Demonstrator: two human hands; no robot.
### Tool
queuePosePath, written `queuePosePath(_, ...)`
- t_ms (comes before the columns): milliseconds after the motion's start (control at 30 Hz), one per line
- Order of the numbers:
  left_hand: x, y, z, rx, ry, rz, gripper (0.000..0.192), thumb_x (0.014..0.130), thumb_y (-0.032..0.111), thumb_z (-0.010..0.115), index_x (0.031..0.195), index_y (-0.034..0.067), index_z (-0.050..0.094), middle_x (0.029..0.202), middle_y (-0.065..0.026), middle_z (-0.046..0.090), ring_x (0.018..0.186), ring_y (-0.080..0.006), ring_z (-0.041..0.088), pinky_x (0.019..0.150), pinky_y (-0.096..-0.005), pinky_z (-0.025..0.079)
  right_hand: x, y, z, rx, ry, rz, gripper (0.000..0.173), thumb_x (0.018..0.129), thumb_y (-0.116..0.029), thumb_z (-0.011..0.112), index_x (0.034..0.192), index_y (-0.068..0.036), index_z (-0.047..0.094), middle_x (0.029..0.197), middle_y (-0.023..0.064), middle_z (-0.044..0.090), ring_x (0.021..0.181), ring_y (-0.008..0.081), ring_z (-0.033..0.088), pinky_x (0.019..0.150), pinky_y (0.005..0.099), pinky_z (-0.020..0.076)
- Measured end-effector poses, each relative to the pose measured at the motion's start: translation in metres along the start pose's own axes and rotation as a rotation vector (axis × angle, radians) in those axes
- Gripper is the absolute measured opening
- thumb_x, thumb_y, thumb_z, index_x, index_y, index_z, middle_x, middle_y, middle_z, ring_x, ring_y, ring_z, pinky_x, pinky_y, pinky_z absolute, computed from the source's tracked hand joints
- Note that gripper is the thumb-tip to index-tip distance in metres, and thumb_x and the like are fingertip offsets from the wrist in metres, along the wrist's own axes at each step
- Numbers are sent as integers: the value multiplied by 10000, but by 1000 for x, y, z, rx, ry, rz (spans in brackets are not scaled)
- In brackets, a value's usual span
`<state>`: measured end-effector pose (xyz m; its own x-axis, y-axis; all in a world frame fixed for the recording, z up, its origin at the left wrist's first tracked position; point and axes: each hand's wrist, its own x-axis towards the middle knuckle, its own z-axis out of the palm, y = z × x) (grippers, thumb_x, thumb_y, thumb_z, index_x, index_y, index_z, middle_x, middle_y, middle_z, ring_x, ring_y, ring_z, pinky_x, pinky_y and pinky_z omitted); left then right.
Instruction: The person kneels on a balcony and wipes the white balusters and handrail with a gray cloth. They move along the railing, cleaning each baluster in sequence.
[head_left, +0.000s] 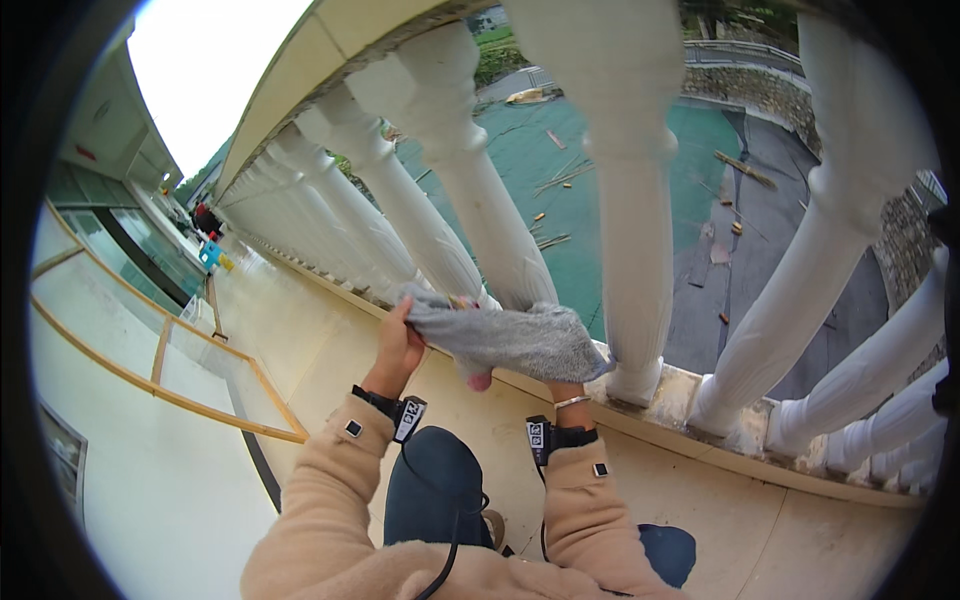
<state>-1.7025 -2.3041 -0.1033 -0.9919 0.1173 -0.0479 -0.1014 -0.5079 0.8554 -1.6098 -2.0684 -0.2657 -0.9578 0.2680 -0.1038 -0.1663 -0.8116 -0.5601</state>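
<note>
A fuzzy grey cloth (495, 337) stretches between my two hands in front of a row of white balusters. Its left end is pinched in my left hand (397, 349), thumb on top. My right hand (566, 391) is under the cloth's right end, which covers its fingers; only the part near the wrist shows. A small multicoloured patch is visible along the cloth's upper edge, and a pink bit hangs below it. Just behind the cloth stands a white baluster (495, 195), its lower end partly hidden by the cloth. Another baluster (637, 225) rises to the right.
The balusters stand on a stained ledge (671, 401) above a tiled floor (337, 360). At the left are wood-framed panels (161, 352). A blue object (214, 255) stands farther down the walkway. Beyond the railing, green sheeting (555, 202) with scattered debris lies lower down. Cables run from my wrist devices.
</note>
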Motion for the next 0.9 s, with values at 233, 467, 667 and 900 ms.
queuePosePath(233, 32, 136, 127, -327, -294, 735, 289, 996, 291, 469, 1133, 49, 547, 1073, -83, 606, 989, -202, 561, 850, -366, 460, 67, -204, 185, -71, -622, -130, 378, 965, -248, 467, 1266, -28, 525, 1319, 172, 517, 1251, 278, 458, 1014, 382, 394)
queuePosePath(467, 100, 52, 181, 232, -438, 808, 571, 1010, 377, 384, 1386, -48, 320, 1333, -154, 455, 1221, -260, 403, 1057, -334, 277, 146, -132, 255, -1782, -38, -1323, 473, 947, -282, 513, 1332, -16, 443, 1369, 156, 464, 1270, 291, 419, 1074, 378, 324)
queuePosePath(667, 91, -82, 61, 731, -399, 811, 443, 984, 199, 407, 1329, -69, 337, 1185, -288, 494, 1091, -416, 488, 967, -425, 352, 88, -10, 68, -1964, 2, -1187, 430, 942, -259, 514, 1292, -12, 473, 1320, 155, 500, 1232, 289, 452, 1061, 386, 340)
queuePosePath(900, 94, -82, 31, 581, -711, 649, 493, 987, 223, 416, 1383, -52, 311, 1355, -258, 445, 1292, -385, 402, 1051, -401, 325, 67, -27, 72, -2036, 180, -1039, 381, 936, -231, 515, 1245, -8, 507, 1261, 154, 541, 1189, 287, 492, 1047, 394, 359)
